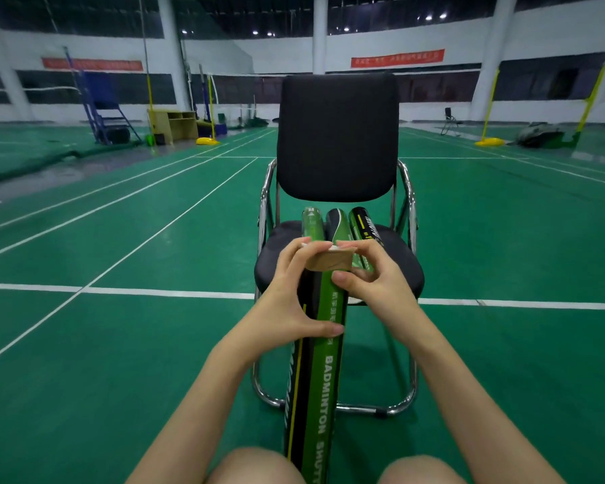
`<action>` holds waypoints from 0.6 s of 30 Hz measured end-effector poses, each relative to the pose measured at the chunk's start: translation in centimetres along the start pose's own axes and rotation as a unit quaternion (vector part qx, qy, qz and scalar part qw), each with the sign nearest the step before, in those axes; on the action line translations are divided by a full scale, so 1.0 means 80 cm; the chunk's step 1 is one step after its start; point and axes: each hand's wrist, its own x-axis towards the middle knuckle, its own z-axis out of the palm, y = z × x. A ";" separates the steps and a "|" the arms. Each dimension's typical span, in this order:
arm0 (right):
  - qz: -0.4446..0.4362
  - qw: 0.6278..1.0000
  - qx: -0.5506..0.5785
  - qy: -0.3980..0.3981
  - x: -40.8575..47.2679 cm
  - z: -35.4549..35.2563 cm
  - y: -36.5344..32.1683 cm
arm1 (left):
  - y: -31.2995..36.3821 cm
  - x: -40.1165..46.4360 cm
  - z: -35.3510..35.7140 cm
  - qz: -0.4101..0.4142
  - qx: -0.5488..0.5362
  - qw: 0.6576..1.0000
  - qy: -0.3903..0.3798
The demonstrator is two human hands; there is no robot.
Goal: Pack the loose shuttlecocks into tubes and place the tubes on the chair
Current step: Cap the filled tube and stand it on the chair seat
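Fingers of left hand (287, 295) and right hand (374, 277) gripping upright tube (320, 361), three tubes (339, 228) on chair (337, 134)

tube (323, 361) base cut off, banner (397, 58) text blurred

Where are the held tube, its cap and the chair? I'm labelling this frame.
held tube (323, 365), head view: green printed side.
cap (330, 262), head view: tan side wall.
chair (337, 134), head view: black backrest.
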 end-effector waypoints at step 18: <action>0.105 0.984 -0.073 -0.122 0.029 0.006 -0.087 | 0.038 0.009 -0.060 -0.028 -0.006 0.999 -0.030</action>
